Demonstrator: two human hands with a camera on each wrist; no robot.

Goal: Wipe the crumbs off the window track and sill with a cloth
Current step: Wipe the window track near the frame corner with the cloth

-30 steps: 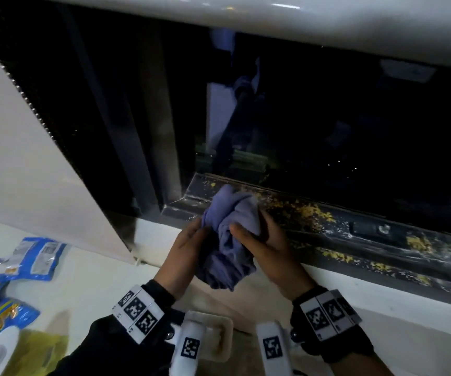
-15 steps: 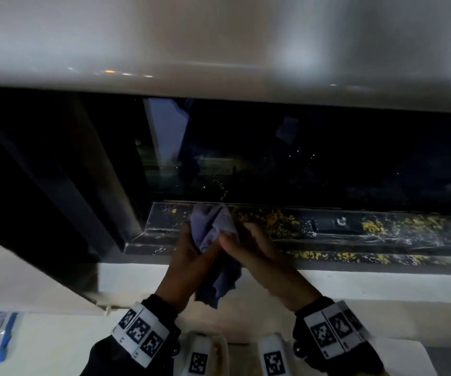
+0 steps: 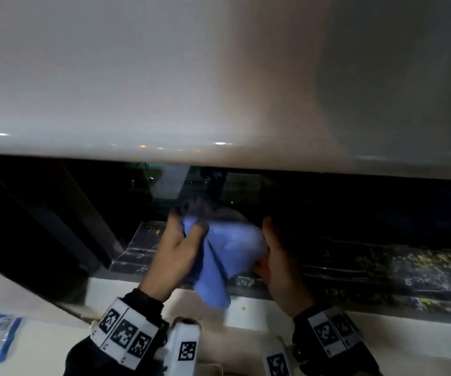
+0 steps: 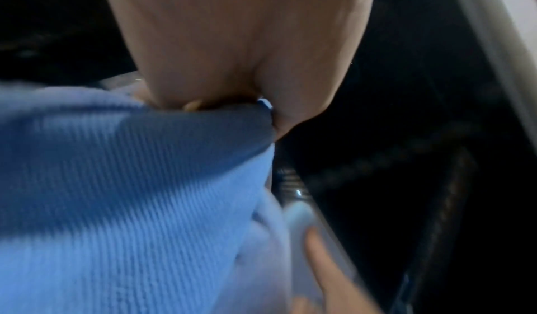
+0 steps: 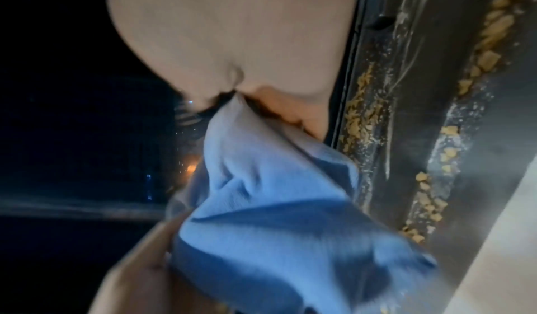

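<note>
The cloth [image 4: 130, 192] is soft, ribbed blue fabric, matt; the window track [image 5: 406, 116] at three o'clock is dark, glossy metal, gritty with crumbs [image 5: 357, 121].

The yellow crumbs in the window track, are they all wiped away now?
No, yellow crumbs lie along the window track beside the blue cloth.

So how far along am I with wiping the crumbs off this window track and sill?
Early on. The left end of the track looks mostly clear, with only a few specks. In hand: your left hand and right hand both grip the blue cloth above the track. Left: yellow crumbs line the grooves to the right, and one crumb sits on the white sill.
</note>
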